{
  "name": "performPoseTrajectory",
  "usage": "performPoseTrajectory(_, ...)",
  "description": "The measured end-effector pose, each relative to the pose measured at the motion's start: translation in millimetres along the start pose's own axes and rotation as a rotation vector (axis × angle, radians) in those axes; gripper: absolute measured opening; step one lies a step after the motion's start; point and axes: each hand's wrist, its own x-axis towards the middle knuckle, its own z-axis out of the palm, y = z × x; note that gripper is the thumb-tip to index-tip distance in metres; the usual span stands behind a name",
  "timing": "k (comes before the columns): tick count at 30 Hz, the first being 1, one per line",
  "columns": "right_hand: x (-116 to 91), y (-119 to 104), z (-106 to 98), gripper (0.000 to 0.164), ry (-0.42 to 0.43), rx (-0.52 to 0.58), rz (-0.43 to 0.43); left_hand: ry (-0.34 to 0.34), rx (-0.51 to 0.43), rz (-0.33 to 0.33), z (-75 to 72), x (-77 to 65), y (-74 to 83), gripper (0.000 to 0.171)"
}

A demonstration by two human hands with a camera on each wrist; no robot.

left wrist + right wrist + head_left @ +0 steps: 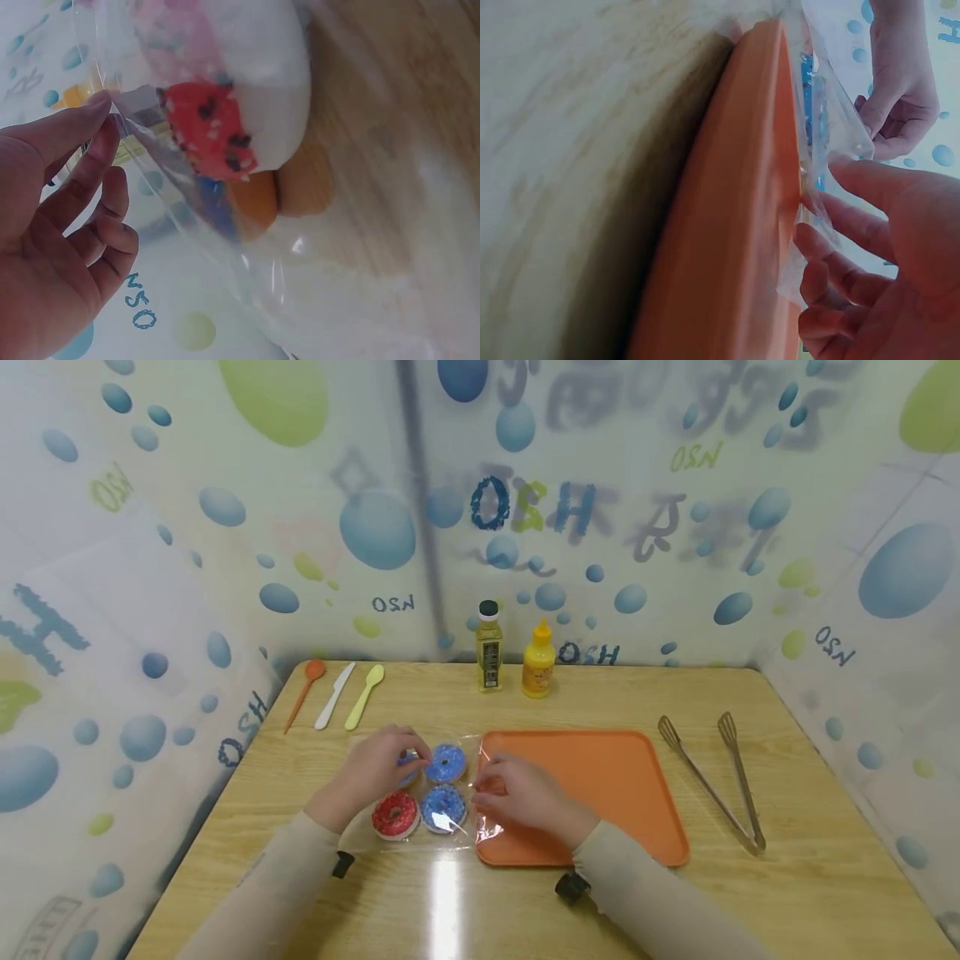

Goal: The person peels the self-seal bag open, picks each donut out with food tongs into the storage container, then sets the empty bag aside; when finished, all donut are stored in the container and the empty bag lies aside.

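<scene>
A clear plastic bag (pixel 472 842) lies on the table with several doughnuts inside, including a red sprinkled doughnut (pixel 396 815) and a blue doughnut (pixel 444 809). My left hand (pixel 378 764) reaches over the bag's left part, partly hiding another blue doughnut behind it. Its thumb and forefinger pinch the thin film, as the left wrist view (pixel 67 217) shows with that hand. At the bag's right end, my right hand (pixel 525 793) has curled fingers around the film. The right wrist view shows its thumb and forefinger on the film, close above the orange tray's rim.
The orange tray (pixel 600 793) lies under the right hand, with metal tongs (pixel 720 789) to its right. Behind stand an oil bottle (pixel 489 652) and a yellow squeeze bottle (pixel 538 664). An orange spoon (pixel 303 689), white knife (pixel 335 695) and yellow spoon (pixel 365 697) lie back left.
</scene>
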Motion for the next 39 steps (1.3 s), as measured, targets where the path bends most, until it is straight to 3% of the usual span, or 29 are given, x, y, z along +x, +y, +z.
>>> performPoseTrajectory(10, -1, -1, 3, 0.021, 0.005, 0.038, 0.05, -0.077, 0.048, -0.031, 11.1, 2.8, -1.0, 0.009)
performPoseTrajectory(18, 1, 2, 5, 0.016, -0.003, 0.051, 0.055, -0.092, 0.048, -0.042, 11.7, 2.1, -1.8, 0.01)
performPoseTrajectory(28, 5, 2, 13, 0.005, 0.04, 0.097, -0.016, -0.117, 0.01, -0.069, 12.4, 0.4, 0.0, 0.008)
performPoseTrajectory(39, 1, 5, 16, 0.009, 0.133, 0.049, -0.045, -0.148, -0.009, -0.09, 11.7, 1.4, -1.5, 0.015)
